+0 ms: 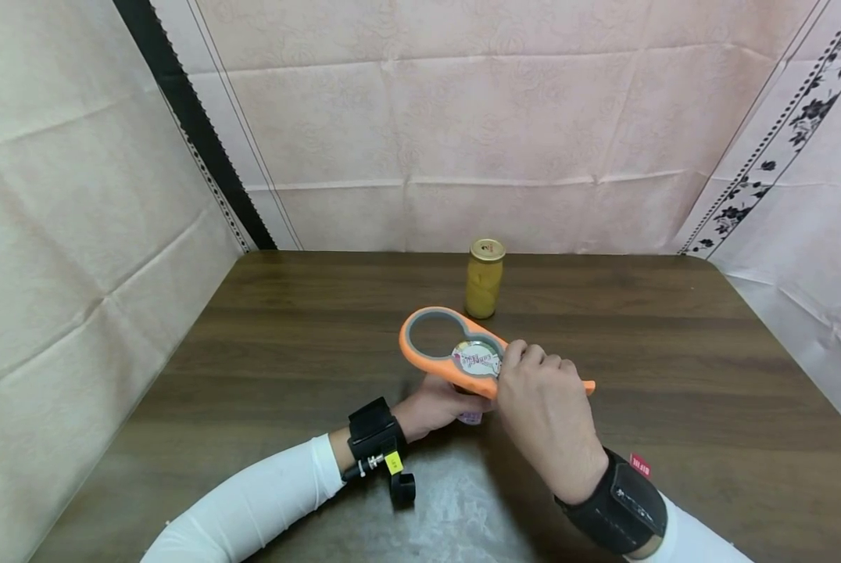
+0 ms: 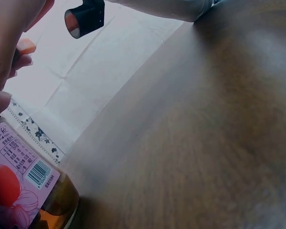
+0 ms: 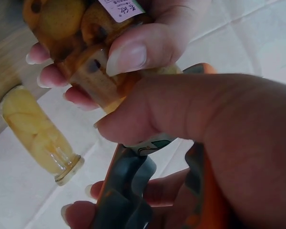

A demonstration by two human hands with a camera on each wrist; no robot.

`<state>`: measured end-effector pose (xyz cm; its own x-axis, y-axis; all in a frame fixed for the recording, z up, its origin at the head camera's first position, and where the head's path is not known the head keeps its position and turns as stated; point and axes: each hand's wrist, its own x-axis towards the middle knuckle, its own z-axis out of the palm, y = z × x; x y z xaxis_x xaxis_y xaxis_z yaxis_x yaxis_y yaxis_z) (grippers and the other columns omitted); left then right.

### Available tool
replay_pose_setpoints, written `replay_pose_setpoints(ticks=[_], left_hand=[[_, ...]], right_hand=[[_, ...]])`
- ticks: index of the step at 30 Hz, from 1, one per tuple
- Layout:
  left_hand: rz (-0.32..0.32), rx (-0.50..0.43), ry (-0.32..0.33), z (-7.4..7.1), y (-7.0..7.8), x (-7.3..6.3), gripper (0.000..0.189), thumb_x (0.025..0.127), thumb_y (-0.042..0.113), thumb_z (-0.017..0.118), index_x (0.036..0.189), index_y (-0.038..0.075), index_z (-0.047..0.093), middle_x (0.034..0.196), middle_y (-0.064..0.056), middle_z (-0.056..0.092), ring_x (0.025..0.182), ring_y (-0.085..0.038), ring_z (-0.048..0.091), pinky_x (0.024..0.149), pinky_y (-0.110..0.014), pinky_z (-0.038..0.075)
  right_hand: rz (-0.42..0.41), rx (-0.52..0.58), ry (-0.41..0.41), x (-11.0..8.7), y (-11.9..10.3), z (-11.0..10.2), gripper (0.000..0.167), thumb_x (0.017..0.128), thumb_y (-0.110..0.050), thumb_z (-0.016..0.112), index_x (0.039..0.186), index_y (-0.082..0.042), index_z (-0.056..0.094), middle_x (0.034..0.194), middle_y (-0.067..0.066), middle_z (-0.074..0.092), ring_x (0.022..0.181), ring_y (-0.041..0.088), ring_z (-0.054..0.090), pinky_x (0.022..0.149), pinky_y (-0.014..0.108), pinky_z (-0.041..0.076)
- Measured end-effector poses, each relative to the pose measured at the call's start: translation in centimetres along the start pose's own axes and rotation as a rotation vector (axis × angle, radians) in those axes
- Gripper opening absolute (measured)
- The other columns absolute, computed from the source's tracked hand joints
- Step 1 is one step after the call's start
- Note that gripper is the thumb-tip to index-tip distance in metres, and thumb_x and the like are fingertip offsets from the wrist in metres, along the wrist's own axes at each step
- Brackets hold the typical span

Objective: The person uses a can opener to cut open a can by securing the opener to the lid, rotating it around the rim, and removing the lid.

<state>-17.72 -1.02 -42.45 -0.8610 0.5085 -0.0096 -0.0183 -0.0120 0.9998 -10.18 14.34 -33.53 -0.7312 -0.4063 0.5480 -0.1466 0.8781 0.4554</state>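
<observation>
My left hand [image 1: 434,407] grips a glass jar of fruit [image 3: 62,43] with a purple label [image 2: 26,164]; in the head view most of this jar is hidden under the tool. Over its round printed lid [image 1: 477,357] lies an orange and grey jar opener [image 1: 412,358], its toothed grey inner edge against the lid's side. My right hand [image 1: 543,418] wraps the opener's handles, with the thumb beside the lid in the right wrist view. The handle end [image 1: 589,387] sticks out past my right knuckles.
A second jar [image 1: 484,285], with yellow fruit and a gold lid, stands upright toward the back of the brown wooden table [image 1: 308,313]. Pale cloth [image 1: 463,141] hangs behind the table and along both sides.
</observation>
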Motion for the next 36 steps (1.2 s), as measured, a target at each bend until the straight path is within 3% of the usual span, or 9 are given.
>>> replay_pose_setpoints(ticks=[6,15,21,27,36], left_hand=[[0.015,0.002,-0.013,-0.1,-0.1,0.2,0.057,0.083,0.000,0.080,0.135,0.005,0.056,0.125,-0.010,0.063,0.098,-0.010,0.059,0.082,-0.024,0.052],[0.000,-0.021,-0.046,-0.2,0.1,0.1,0.053,0.084,0.005,0.080,0.132,0.008,0.059,0.111,0.003,0.064,0.087,-0.010,0.059,0.076,-0.024,0.051],[0.012,-0.008,-0.048,-0.3,0.2,0.1,0.051,0.083,0.004,0.080,0.130,0.007,0.060,0.110,0.005,0.065,0.089,-0.009,0.059,0.079,-0.023,0.050],[0.055,0.001,-0.079,-0.4,0.2,0.3,0.051,0.085,0.006,0.079,0.132,0.008,0.059,0.118,0.000,0.065,0.099,-0.010,0.059,0.086,-0.024,0.051],[0.086,0.007,-0.094,-0.4,0.2,0.4,0.049,0.085,0.006,0.079,0.131,0.008,0.060,0.116,0.000,0.066,0.096,-0.010,0.059,0.085,-0.023,0.051]], right_hand=[[-0.014,0.037,-0.042,0.0,0.3,0.1,0.021,0.086,-0.009,0.073,0.089,0.007,0.060,0.060,0.009,0.051,0.050,0.022,0.058,0.048,0.031,0.049],[-0.053,0.060,-0.033,0.2,0.7,0.7,0.019,0.085,-0.005,0.072,0.088,0.006,0.056,0.061,0.008,0.049,0.050,0.022,0.055,0.046,0.029,0.045],[-0.075,0.068,0.004,0.4,0.9,0.9,0.017,0.086,-0.003,0.070,0.089,0.007,0.056,0.063,0.009,0.051,0.050,0.022,0.053,0.046,0.028,0.042],[-0.073,0.078,-0.015,0.5,1.0,1.0,0.018,0.087,-0.004,0.070,0.086,0.004,0.054,0.064,0.009,0.051,0.051,0.022,0.054,0.046,0.029,0.042],[-0.073,0.108,-0.028,0.6,1.1,1.2,0.021,0.086,-0.004,0.072,0.084,0.002,0.052,0.066,0.010,0.054,0.055,0.023,0.057,0.050,0.032,0.048]])
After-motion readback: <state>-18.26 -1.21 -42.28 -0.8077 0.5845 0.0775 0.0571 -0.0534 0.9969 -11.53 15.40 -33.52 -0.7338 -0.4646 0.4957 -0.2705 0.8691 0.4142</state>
